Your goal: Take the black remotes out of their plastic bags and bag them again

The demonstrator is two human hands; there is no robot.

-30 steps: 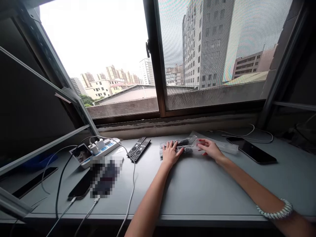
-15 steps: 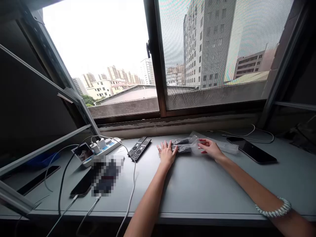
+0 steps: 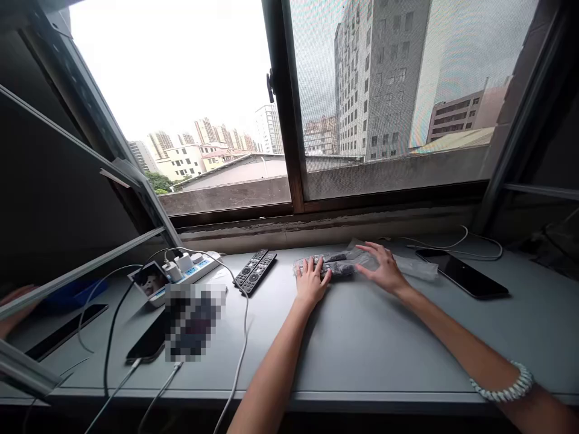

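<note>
Two dark remote controls in clear plastic bags (image 3: 342,269) lie side by side on the grey desk (image 3: 384,355). My left hand (image 3: 312,280) rests flat on their left ends, fingers spread, covering part of them. Over the loose right ends of the bags is my right hand (image 3: 382,268), its thumb and fingers apart. Whether its fingertips touch the plastic, I cannot tell. Loose clear plastic (image 3: 418,269) stretches to the right behind that hand. To the left, two unwrapped black remote controls (image 3: 256,272) lie next to each other.
At right lies a black phone (image 3: 465,274). A white power strip (image 3: 194,274) with plugs, a photo card (image 3: 148,280) and a cabled phone (image 3: 147,340) are at left. A white cable (image 3: 246,325) crosses the desk. Another person's hand (image 3: 15,307) shows at the far left.
My right hand has spread its fingers, which were pinched on the plastic, and lifted slightly. My left hand has shifted a little right. Another person's hand has appeared at the far left.
</note>
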